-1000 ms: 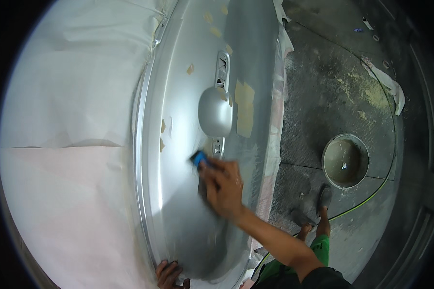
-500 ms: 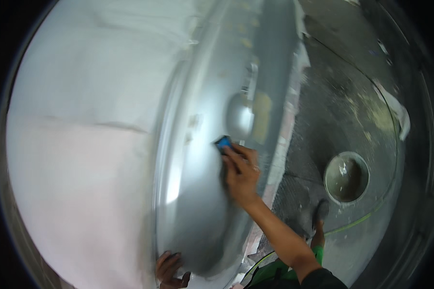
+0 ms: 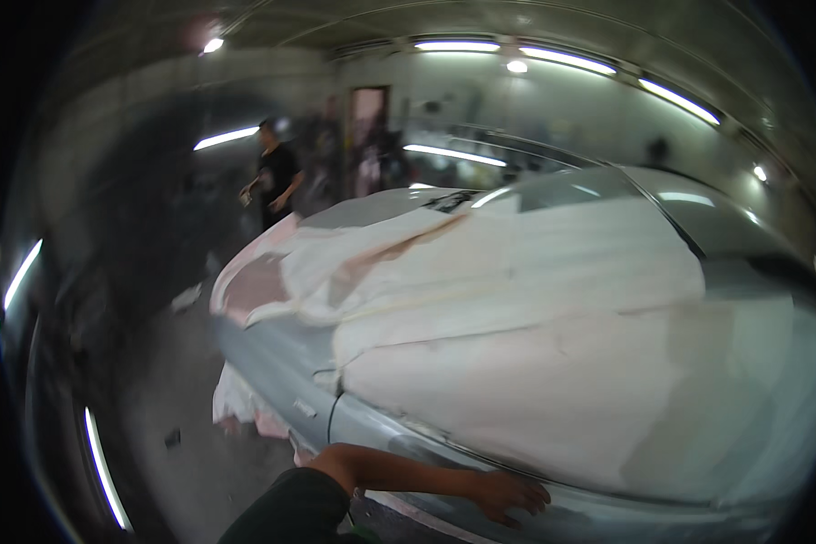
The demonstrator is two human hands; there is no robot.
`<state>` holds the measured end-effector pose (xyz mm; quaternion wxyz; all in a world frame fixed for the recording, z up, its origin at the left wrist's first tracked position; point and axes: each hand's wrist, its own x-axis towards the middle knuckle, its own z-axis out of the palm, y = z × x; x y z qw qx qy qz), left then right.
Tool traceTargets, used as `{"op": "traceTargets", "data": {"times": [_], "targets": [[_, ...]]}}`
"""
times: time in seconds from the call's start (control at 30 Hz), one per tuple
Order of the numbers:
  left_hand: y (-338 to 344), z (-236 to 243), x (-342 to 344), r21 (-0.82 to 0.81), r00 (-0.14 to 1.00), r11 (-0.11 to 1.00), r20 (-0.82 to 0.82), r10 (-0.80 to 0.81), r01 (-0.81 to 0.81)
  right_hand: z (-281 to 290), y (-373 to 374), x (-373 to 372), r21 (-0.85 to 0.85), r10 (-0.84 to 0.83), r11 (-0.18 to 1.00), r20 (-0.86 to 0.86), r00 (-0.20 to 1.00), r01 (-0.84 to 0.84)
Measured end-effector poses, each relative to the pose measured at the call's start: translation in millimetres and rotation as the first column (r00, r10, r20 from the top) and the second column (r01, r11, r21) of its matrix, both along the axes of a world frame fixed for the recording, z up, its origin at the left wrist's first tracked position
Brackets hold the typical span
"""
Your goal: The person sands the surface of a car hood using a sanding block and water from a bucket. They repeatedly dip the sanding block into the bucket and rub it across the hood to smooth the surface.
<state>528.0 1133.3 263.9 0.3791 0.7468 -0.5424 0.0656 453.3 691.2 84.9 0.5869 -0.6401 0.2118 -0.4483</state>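
My left hand reaches in from the lower edge, its dark-sleeved arm bent across to the right. It rests with fingers outstretched and holds nothing visible. Under it is the grey side panel of a car. Just beyond the fingers, pale masking paper covers the car's side windows and upper body. My right hand is outside the picture.
A person in dark clothes stands beyond the car's far left end. Loose paper hangs below the grey bodywork. Crumpled white material lies on the dark floor. Tube lights line the ceiling.
The view has swung up from the panel to the whole car and room. My right hand, which held a small blue-and-black block on the panel, has left the picture.
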Motion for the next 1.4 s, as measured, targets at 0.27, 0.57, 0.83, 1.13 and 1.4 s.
{"op": "traceTargets", "data": {"times": [0.27,0.57,0.83,1.13,1.4], "targets": [[25,8,-28,0.005,0.998,0.999,0.045,0.035,-0.036,-140,-39,-121,0.217,-0.013,0.961,-0.58,0.814,0.171],[30,-12,-27,-0.109,0.995,0.993,0.094,-0.029,0.04,-102,-3,-132,0.185,0.096,0.981,-0.715,0.692,0.056],[-23,-25,-72,-0.134,0.983,0.977,-0.09,0.158,-0.169,48,95,-148,0.309,0.311,0.942,-0.654,0.689,-0.132],[-136,-107,-154,-0.126,0.097,0.975,-0.989,-0.109,-0.185,129,167,-154,-0.425,0.088,0.846,-0.484,0.871,-0.322],[-204,-67,-195,-0.188,-0.17,0.952,-0.958,-0.233,-0.242,148,148,-209,-0.487,-0.109,0.86,-0.468,0.877,-0.153]]}}
